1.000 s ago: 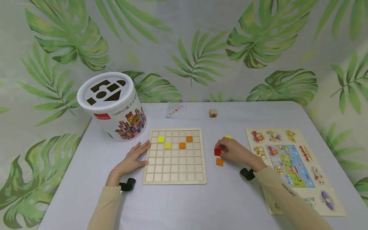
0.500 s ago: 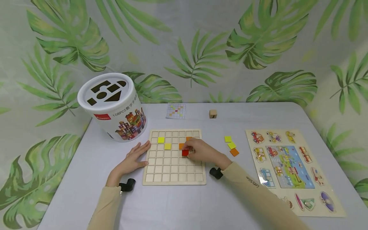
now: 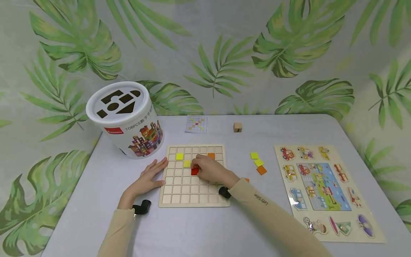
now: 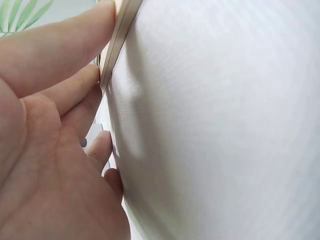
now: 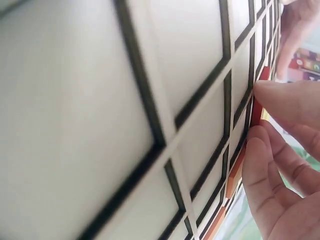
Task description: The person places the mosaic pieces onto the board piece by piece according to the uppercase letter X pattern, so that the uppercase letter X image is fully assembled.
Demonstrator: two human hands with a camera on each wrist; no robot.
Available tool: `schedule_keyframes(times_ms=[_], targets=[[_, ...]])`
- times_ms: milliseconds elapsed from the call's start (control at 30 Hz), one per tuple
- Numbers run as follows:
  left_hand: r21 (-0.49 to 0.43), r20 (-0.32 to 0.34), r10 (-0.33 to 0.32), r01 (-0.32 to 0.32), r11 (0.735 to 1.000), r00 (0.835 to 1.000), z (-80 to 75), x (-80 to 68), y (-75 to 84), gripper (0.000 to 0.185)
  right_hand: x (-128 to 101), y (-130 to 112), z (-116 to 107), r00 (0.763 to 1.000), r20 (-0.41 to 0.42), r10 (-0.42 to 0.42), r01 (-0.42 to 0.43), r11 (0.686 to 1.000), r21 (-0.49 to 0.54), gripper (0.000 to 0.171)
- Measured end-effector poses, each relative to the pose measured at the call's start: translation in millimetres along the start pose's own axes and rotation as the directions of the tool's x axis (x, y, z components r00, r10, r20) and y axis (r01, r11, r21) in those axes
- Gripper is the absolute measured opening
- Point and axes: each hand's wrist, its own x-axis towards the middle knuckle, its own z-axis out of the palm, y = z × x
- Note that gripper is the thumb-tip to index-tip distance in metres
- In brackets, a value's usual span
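Right hand [image 3: 210, 169] pinching flat square red tile [image 3: 194, 171] on gridded pale wooden board [image 3: 179, 189]; left hand [image 3: 148, 177] flat, relaxed against board edge; white cylindrical tub [image 3: 126, 119] printed "108PCS".

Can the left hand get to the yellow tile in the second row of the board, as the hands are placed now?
Probably yes. The left hand rests flat at the board edge, and the yellow tile lies near that side with only bare squares between. The right hand pinches the red tile further right.

I count one grid board [image 3: 194, 194], four yellow tiles [image 3: 179, 156], three visible orange tiles [image 3: 211, 155], one red tile [image 3: 194, 171], one bucket [image 3: 126, 121], one wooden cube [image 3: 237, 127], one pattern card [image 3: 196, 124], one vehicle puzzle [image 3: 324, 185].
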Motion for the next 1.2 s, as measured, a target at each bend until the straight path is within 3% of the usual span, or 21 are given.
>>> schedule_keyframes(times_ms=[233, 367, 533, 867, 1000, 1200], targets=[[-0.004, 0.001, 0.004, -0.004, 1.000, 1.000, -0.4, -1.0, 1.1, 0.071, -4.3, 0.8, -0.3, 1.000, 0.005, 0.017, -0.017, 1.000, 0.015, 0.028], [-0.005, 0.005, -0.003, 0.003, 1.000, 1.000, 0.5, -1.1, 1.5, 0.071, -15.1, 9.6, -9.0, 0.999, -0.018, 0.045, -0.043, 0.996, 0.082, 0.027], [-0.007, 0.004, 0.001, -0.001, 1.000, 1.000, 1.5, -0.9, 1.7, 0.071, -43.6, 32.9, -31.0, 0.994, -0.069, 0.084, -0.069, 0.979, 0.191, 0.023], [-0.004, 0.002, 0.010, -0.010, 1.000, 1.000, 1.6, -1.9, -3.0, 0.071, -119.7, 92.0, -60.1, 0.969, -0.140, 0.204, -0.177, 0.967, 0.183, 0.021], [-0.008, 0.003, 0.019, -0.019, 1.000, 1.000, 0.1, -2.7, -1.7, 0.071, -136.0, 98.3, -58.8, 0.969, -0.126, 0.212, -0.188, 0.965, 0.182, 0.022], [-0.007, 0.004, 0.033, -0.033, 0.999, 0.999, -0.9, -2.2, -1.9, 0.071, -139.8, 92.2, -49.3, 0.982, -0.059, 0.180, -0.166, 0.967, 0.191, 0.024]])
